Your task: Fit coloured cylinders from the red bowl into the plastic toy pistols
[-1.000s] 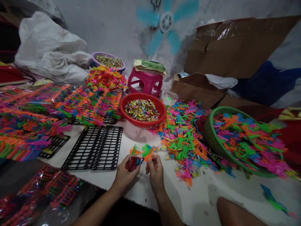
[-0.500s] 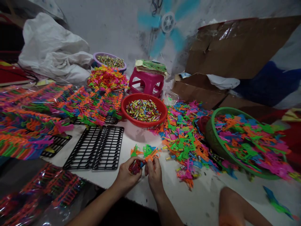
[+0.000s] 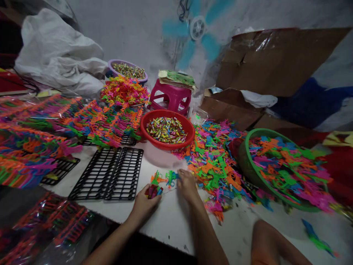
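My left hand (image 3: 145, 207) is curled around a small bunch of red and blue pieces (image 3: 153, 191), too dark to name exactly. Just beyond it on the white table lie an orange toy gun (image 3: 161, 179) with a green piece and a green toy gun (image 3: 170, 178). The curled fingers of my right hand (image 3: 188, 186) are at a blue toy gun (image 3: 176, 176) beside them; their tips are partly hidden. A loose pile of bright plastic toy guns (image 3: 217, 169) spreads just right of this hand.
Black racks (image 3: 124, 176) lie to the left, near rows of racked toys (image 3: 35, 147). A red basin (image 3: 145, 134) of small wrapped tubes stands ahead, a green basket (image 3: 245, 162) of toys to the right. Another person's bent arm (image 3: 266, 239) rests at the lower right.
My hands have moved apart. The right one has gone right and forward to the table, and the orange toy gun it held no longer shows in it. The left still holds its bunch.
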Demonstrator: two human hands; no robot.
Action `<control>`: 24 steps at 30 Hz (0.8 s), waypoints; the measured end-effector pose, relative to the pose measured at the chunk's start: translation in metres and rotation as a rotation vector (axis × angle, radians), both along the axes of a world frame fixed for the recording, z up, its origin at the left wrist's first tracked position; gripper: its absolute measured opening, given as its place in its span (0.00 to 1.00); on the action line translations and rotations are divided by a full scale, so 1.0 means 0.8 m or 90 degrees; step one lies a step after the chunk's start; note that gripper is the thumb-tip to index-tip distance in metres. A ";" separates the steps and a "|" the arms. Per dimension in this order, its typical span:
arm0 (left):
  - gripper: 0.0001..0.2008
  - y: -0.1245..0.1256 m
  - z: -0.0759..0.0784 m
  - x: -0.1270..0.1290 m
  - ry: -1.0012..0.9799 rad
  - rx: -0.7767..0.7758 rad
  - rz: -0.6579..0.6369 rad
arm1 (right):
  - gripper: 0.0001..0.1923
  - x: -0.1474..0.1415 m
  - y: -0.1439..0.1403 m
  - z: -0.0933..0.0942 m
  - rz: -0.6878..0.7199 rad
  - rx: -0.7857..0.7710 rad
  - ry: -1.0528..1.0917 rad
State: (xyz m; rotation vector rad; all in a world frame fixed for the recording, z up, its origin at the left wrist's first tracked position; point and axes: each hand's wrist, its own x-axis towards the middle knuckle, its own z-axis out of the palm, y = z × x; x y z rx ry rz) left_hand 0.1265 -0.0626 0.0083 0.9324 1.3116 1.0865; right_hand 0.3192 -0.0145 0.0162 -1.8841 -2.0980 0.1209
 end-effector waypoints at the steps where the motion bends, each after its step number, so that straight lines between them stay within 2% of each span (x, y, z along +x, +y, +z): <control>1: 0.12 0.001 0.001 -0.002 0.014 0.010 0.000 | 0.18 -0.013 -0.001 -0.006 0.036 -0.015 -0.013; 3: 0.12 0.004 0.005 -0.006 0.004 -0.001 0.008 | 0.16 -0.032 -0.005 -0.013 0.059 -0.019 -0.035; 6: 0.14 0.005 0.010 -0.009 -0.049 -0.046 0.035 | 0.10 -0.042 -0.010 -0.018 0.022 0.018 -0.025; 10: 0.14 0.004 0.015 -0.008 -0.089 -0.064 0.023 | 0.10 -0.032 -0.012 -0.029 -0.092 0.083 0.097; 13: 0.13 0.005 0.016 -0.005 -0.071 -0.051 0.018 | 0.10 -0.026 -0.013 -0.033 -0.128 0.084 0.247; 16: 0.11 0.007 0.011 -0.004 -0.013 -0.012 0.032 | 0.06 -0.029 -0.017 -0.027 -0.132 0.053 0.415; 20: 0.10 0.008 0.007 -0.006 0.039 0.040 0.049 | 0.13 -0.048 -0.032 -0.008 -0.114 -0.017 0.535; 24: 0.12 0.009 0.021 -0.011 0.040 0.061 0.017 | 0.14 -0.078 -0.054 0.015 -0.043 -0.128 0.750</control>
